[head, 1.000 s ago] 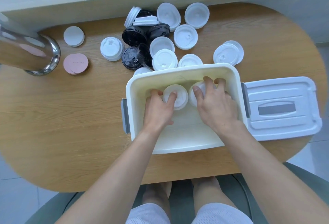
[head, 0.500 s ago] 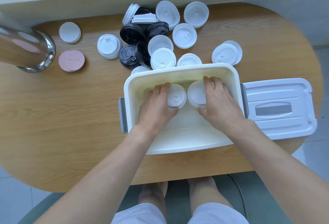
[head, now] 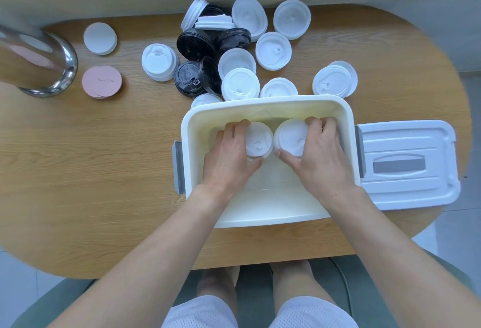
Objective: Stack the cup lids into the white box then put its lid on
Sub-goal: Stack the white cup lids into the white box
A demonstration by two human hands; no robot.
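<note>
The white box [head: 265, 105] stands open at the table's near middle, grey latches on both ends. Inside it, my left hand [head: 229, 158] grips a stack of white cup lids [head: 257, 141], and my right hand [head: 316, 157] grips a second white stack [head: 290, 137] right beside it. The two stacks nearly touch near the box's far wall. The box's white lid [head: 406, 166], with a grey handle, lies flat on the table just right of the box. Several loose white lids [head: 240, 84] and black lids [head: 195, 43] are piled behind the box.
A shiny metal container [head: 39, 62] stands at the far left. Beside it lie a white round disc [head: 100, 38] and pink round discs [head: 102, 81]. A separate white lid stack [head: 159, 62] sits left of the pile, another [head: 334, 81] at the right. My knees show below the table edge.
Both hands have shifted their grip on the two lid stacks inside the box, drawing the stacks closer together; the stacks now show more of their tops.
</note>
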